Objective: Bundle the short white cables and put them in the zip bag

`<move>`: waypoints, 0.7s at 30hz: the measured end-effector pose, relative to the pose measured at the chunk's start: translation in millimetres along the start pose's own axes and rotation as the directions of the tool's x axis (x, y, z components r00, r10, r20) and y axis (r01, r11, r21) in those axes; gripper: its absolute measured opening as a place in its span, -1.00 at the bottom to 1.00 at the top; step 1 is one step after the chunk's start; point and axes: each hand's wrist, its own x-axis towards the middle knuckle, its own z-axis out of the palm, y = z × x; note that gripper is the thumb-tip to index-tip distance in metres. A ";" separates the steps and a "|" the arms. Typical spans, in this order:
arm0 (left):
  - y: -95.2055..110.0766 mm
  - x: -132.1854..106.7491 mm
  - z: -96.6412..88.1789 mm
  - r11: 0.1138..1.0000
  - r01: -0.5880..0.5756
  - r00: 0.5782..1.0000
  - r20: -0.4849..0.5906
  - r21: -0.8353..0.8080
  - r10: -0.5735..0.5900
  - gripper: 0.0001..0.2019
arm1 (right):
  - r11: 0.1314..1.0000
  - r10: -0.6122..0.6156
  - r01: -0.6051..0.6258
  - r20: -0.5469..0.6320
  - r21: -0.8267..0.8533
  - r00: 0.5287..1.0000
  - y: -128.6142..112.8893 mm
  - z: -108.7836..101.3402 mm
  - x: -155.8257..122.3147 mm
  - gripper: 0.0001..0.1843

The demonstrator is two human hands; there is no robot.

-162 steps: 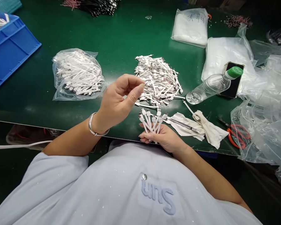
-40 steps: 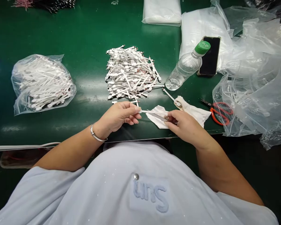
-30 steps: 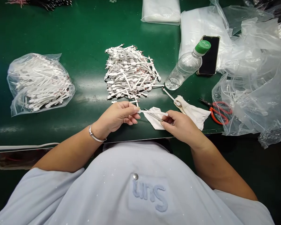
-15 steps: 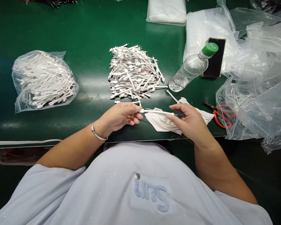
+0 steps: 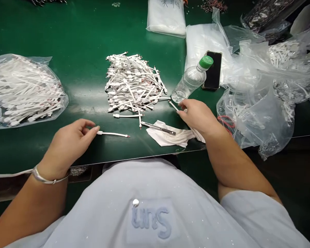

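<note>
Two bare hands work over a glossy green tabletop [image 5: 80,38], each nearest one short white cable. Left hand [image 5: 67,144]: open, its fingers [image 5: 91,128] loosely curled and holding nothing, just beside a lone white cable with a reddish tip [image 5: 112,134]. Right hand [image 5: 197,115]: narrowed, reaching over a second white cable [image 5: 173,105] beside the bottle; whether it grips the cable cannot be told. One heap of short white cables [image 5: 133,82] lies loose at centre, apparently placed between the hands for easy reach, with one stray white cable [image 5: 127,115] just below it. One clear plastic bag packed with similar white cables [image 5: 23,91] sits at far left, seemingly kept apart from the loose heap. One slim steel tool [image 5: 158,128] lies on a crumpled white cloth [image 5: 167,137], which perhaps serves as a pad. One clear water bottle with a green cap [image 5: 189,79] leans against a black smartphone [image 5: 213,70], both near a folded white plastic packet [image 5: 203,44]. Several crumpled clear plastic bags [image 5: 255,106] are heaped at right, partly covering red-handled scissors [image 5: 223,121]. One silver bangle [image 5: 50,179] circles the left wrist, and a pale blue smock [image 5: 150,210] fills the foreground.
</note>
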 end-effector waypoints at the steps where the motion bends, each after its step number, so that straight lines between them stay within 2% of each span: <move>1: 0.9 -2.2 -0.9 1.000 0.011 0.997 -0.077 0.002 -0.011 -0.82 | 0.998 -0.004 0.006 0.028 -0.057 1.000 -4.4 3.6 8.9 -0.80; 2: 4.1 -4.3 -1.8 1.000 0.025 0.991 -0.129 -0.015 -0.027 -0.78 | 0.995 0.005 0.001 0.056 -0.098 0.998 -8.4 6.5 16.2 -0.75; 4: 14.7 -8.4 -2.9 0.997 0.018 0.993 -0.117 -0.070 -0.026 -0.74 | 0.995 0.019 -0.010 0.093 -0.104 0.995 -13.7 8.7 24.0 -0.69; 5: 20.8 -10.2 -2.4 0.993 -0.016 0.994 -0.105 -0.114 0.004 -0.75 | 0.998 0.020 -0.015 0.088 -0.055 0.996 -14.7 7.8 24.3 -0.67; 7: 32.8 -13.0 2.3 0.967 -0.128 0.990 -0.089 -0.220 0.111 -0.80 | 0.985 0.033 -0.039 0.036 0.171 0.999 -15.1 2.8 18.4 -0.64; 8: 38.5 -13.9 7.1 0.944 -0.177 0.984 -0.067 -0.277 0.165 -0.82 | 0.940 0.060 -0.059 0.007 0.337 0.998 -15.9 -0.4 13.0 -0.62; 10: 49.6 -14.8 21.1 0.889 -0.200 0.969 0.053 -0.413 0.243 -0.81 | 0.737 0.133 -0.102 0.005 0.668 0.991 -21.7 -5.5 -0.7 -0.57; 11: 55.2 -14.8 30.0 0.856 -0.166 0.953 0.145 -0.490 0.268 -0.79 | 0.605 0.154 -0.118 0.030 0.788 0.988 -27.2 -6.5 -8.1 -0.54; 13: 66.1 -14.0 49.2 0.771 -0.022 0.893 0.335 -0.636 0.302 -0.72 | 0.380 0.162 -0.143 0.087 0.914 0.983 -42.5 -4.5 -22.3 -0.50; 15: 75.1 -12.5 66.9 0.677 0.154 0.812 0.482 -0.720 0.328 -0.62 | 0.257 0.170 -0.151 0.109 0.954 0.979 -58.9 2.0 -34.3 -0.47; 17: 80.9 -11.0 79.8 0.620 0.274 0.764 0.558 -0.735 0.324 -0.60 | 0.203 0.191 -0.141 0.102 0.969 0.976 -70.0 10.7 -43.3 -0.46; 18: 82.4 -10.4 84.1 0.611 0.305 0.756 0.576 -0.731 0.312 -0.63 | 0.192 0.196 -0.133 0.094 0.972 0.976 -72.2 15.0 -46.7 -0.46; 20: 83.4 -9.8 88.8 0.611 0.321 0.764 0.579 -0.724 0.284 -0.73 | 0.216 0.180 -0.124 0.086 0.968 0.980 -69.1 22.0 -51.3 -0.48; 21: 83.1 -9.8 89.8 0.612 0.315 0.773 0.570 -0.725 0.277 -0.77 | 0.273 0.161 -0.121 0.079 0.954 0.984 -64.6 24.4 -52.7 -0.52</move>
